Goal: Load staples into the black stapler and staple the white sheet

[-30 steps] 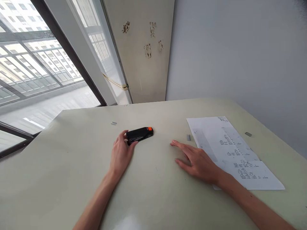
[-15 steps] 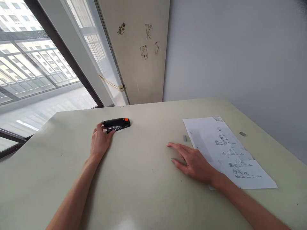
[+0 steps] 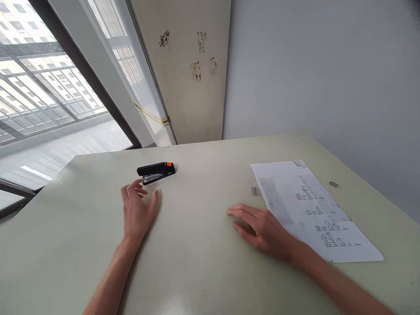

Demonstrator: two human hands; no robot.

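Observation:
A black stapler [image 3: 156, 171] with an orange patch near its front end lies on the pale table [image 3: 197, 271], left of the middle. Just this side of it is my left hand [image 3: 138, 212], fingers curled and thumb spread apart, holding nothing. My right hand [image 3: 259, 229] hovers over or rests on the table, its index finger and thumb apart, also with nothing in it. Printed paper sheets [image 3: 305, 188] lie to the right, partly beneath my right wrist or beside it. A small grey strip of staples [image 3: 253, 191] sits by the paper's left edge.
Another small grey strip [image 3: 334, 184] lies right of the paper. Beyond the table stand a grey wall [image 3: 321, 74] and a cream panel with brown marks [image 3: 193, 100]. A large window [image 3: 49, 87] is at the left.
My left hand has let go of the stapler and drawn back towards me, its fingers opening. The stapler stays on the table. My right hand has shifted slightly nearer to me.

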